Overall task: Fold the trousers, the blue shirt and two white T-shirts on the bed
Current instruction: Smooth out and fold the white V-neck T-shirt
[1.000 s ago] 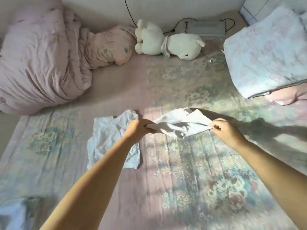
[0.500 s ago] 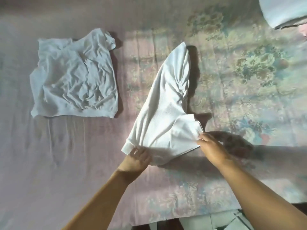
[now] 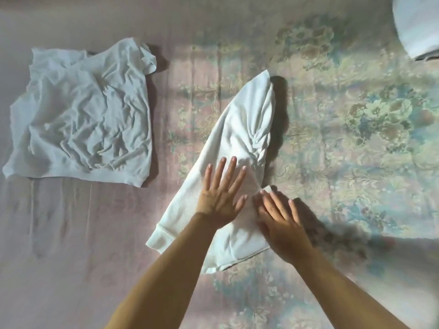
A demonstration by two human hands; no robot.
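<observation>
The left hand point(image 3: 222, 198) lies flat, palm down with fingers straight and spread, pressing on the middle of a white T-shirt point(image 3: 240, 141) on the bed point(image 3: 344, 138). The right hand point(image 3: 281, 219) also lies on that shirt, just beside the left, its fingers extended and flat over the cloth near the shirt's right edge; it is somewhat blurred, and a small fold of fabric shows at its fingertips point(image 3: 262, 192), though whether they pinch it cannot be told. Neither hand is clenched.

This T-shirt is bunched into a long, tapering shape that runs from the near side of the bed, where a hemmed edge shows below the left forearm, away to a narrow tip farther up. Gathers and creases crowd along its right side.

A second white T-shirt point(image 3: 80, 119) lies well apart, toward the left edge of the bed, spread roughly square but heavily wrinkled, with one corner turned up at its far right.

The bed is covered by a sheet with a faded floral print on the right and a plainer pinkish stretch on the left. At the far right corner part of a pale pillow or folded bedding point(image 3: 418, 27) shows, cut off by the frame.
</observation>
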